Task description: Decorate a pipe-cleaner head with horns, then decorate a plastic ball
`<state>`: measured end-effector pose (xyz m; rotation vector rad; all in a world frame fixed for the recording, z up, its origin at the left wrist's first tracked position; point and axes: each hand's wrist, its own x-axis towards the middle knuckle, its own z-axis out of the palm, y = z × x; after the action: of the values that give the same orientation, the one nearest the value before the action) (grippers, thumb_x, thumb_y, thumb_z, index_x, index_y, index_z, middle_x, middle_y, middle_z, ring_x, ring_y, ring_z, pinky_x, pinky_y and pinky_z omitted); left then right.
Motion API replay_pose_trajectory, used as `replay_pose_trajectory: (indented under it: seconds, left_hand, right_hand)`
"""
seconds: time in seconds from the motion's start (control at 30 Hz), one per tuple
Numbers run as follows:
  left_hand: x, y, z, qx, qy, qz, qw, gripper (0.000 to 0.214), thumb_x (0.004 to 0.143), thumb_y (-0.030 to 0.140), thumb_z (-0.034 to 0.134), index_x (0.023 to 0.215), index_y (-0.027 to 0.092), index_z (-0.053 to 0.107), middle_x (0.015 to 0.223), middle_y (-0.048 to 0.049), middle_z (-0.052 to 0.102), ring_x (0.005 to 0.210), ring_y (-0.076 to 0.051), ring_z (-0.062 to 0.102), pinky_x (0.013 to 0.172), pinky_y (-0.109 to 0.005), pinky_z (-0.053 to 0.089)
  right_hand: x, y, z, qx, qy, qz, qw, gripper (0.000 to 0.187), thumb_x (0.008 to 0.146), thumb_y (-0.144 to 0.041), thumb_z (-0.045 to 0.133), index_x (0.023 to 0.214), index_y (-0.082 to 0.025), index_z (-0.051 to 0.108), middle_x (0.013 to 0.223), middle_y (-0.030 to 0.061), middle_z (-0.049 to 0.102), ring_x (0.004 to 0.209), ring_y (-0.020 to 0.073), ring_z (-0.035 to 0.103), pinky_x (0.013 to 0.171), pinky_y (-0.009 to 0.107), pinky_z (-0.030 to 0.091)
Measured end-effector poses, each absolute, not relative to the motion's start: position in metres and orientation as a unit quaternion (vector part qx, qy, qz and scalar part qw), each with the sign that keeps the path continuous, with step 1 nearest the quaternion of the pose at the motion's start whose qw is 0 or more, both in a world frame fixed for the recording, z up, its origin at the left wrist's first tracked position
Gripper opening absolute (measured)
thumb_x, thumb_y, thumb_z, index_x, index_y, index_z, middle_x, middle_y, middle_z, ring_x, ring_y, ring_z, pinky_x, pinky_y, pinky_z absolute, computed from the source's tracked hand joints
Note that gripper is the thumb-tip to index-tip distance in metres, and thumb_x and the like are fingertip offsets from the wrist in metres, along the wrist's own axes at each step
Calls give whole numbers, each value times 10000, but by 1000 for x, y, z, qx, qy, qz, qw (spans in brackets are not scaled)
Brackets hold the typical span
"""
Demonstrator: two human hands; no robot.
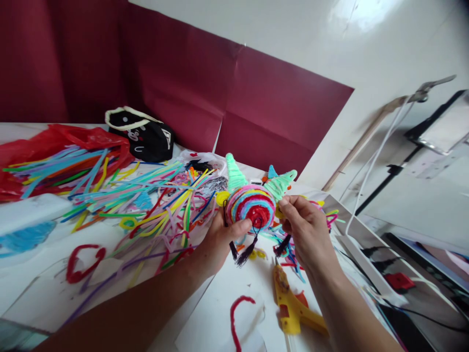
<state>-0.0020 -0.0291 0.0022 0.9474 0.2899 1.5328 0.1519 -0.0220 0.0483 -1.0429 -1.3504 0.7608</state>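
Note:
Between both hands I hold up a pipe-cleaner craft [252, 205], a round piece coiled in red, blue, yellow and pink rings. Two pale green pointed pieces rise from its top, and black tassels [247, 253] hang below. My left hand [220, 234] grips its left side, thumb lying on the front near the red centre. With bent fingers, my right hand [302, 220] pinches the right edge near a yellow part. Under the right hand, a yellow hot glue gun [289, 303] lies on the white surface. A bent red pipe cleaner [234, 318] is close by.
Many loose coloured pipe cleaners [157, 195] cover the table's left and middle. A red plastic bag [91, 139] and a black pouch [146, 142] stand behind them. A red curved pipe cleaner [71, 266] lies at left. At right are a power strip [381, 274] and cables.

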Motion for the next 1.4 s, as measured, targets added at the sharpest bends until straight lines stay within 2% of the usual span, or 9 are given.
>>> replay_pose_trajectory:
  seconds: [0.2, 0.4, 0.5, 0.67, 0.87, 1.03, 1.27, 1.4]
  left_hand:
    - [-2, -30, 2, 410, 130, 662, 614, 376, 686, 268, 789, 1016, 191, 626, 973, -65, 724, 1114, -291, 632, 986, -431, 478]
    - [-2, -30, 2, 419, 123, 664, 608, 425, 699, 273, 778, 1091, 200, 631, 975, -64, 723, 1165, -286, 607, 1056, -448, 425]
    - [-2, -30, 3, 417, 125, 662, 610, 364, 699, 266, 777, 1030, 193, 643, 968, -62, 723, 1178, -284, 600, 1074, -450, 409]
    - [-3, -30, 3, 410, 122, 660, 618, 345, 680, 269, 792, 983, 194, 644, 961, -52, 726, 1145, -278, 619, 1049, -432, 434]
    - [-2, -29, 1, 410, 127, 660, 617, 394, 687, 284, 791, 1040, 200, 636, 1002, -60, 725, 1157, -285, 608, 993, -419, 475]
    - [-2, -30, 1, 401, 127, 660, 622, 357, 693, 268, 784, 1009, 194, 635, 974, -58, 727, 1140, -288, 617, 990, -420, 478]
    - [-2, -28, 0, 406, 100, 656, 628, 457, 734, 245, 758, 1158, 207, 590, 958, -45, 724, 1119, -280, 631, 984, -424, 482]
    - [-2, -27, -2, 409, 103, 655, 627, 381, 734, 254, 760, 1080, 207, 607, 960, -37, 724, 1118, -274, 630, 974, -411, 485]
  right_hand:
    - [153, -22, 48, -452, -578, 330, 594, 249, 780, -435, 694, 777, -204, 601, 653, -47, 503, 576, 96, 428, 517, 228, 303]
    - [152, -22, 48, -455, -566, 347, 593, 243, 759, -429, 697, 768, -216, 581, 626, -53, 506, 524, 97, 409, 471, 227, 284]
    - [150, -23, 50, -460, -558, 356, 592, 240, 752, -433, 691, 761, -220, 582, 607, -54, 508, 515, 102, 413, 468, 227, 297]
    - [148, -24, 52, -459, -542, 374, 596, 270, 739, -460, 700, 749, -217, 585, 608, -53, 498, 521, 101, 417, 464, 225, 292]
    - [150, -23, 51, -455, -543, 376, 597, 282, 725, -475, 713, 734, -217, 601, 623, -47, 504, 539, 105, 420, 459, 222, 298]
    - [150, -24, 53, -444, -523, 407, 603, 245, 703, -429, 718, 727, -210, 610, 633, -47, 514, 543, 100, 450, 446, 213, 281]
    - [150, -22, 51, -411, -504, 420, 633, 184, 667, -321, 722, 751, -199, 612, 636, -54, 531, 511, 77, 456, 423, 182, 274]
    - [149, -21, 50, -406, -503, 412, 642, 195, 662, -312, 737, 722, -195, 594, 605, -66, 522, 480, 60, 420, 411, 171, 273]
